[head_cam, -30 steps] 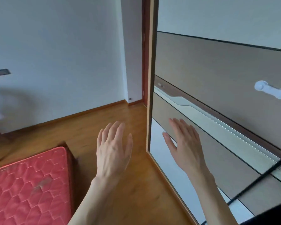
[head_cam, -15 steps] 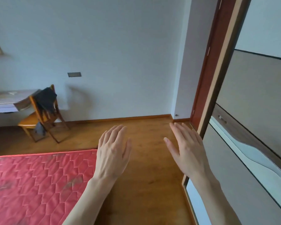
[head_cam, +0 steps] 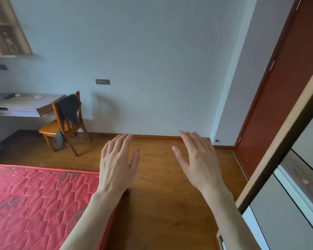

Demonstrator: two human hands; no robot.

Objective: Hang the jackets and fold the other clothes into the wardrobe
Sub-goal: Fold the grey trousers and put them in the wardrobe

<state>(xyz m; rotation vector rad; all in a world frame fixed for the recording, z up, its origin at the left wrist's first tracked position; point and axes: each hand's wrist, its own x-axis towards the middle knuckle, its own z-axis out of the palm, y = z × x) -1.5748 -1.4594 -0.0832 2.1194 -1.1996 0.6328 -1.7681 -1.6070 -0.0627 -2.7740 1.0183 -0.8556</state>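
A pale-walled room with a wooden floor (head_cam: 157,204). A dark garment (head_cam: 69,108) hangs over the back of a wooden chair (head_cam: 61,127) beside a desk (head_cam: 23,105), well apart from the wardrobe (head_cam: 287,186) at right. The left hand (head_cam: 117,165) and right hand (head_cam: 200,162) hover empty, fingers straight, above the floor beside a red mattress (head_cam: 34,204).

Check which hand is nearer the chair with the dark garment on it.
Left. The left hand hovers open just right of the wooden chair bearing the dark garment; the right hand is farther right, toward the wardrobe.
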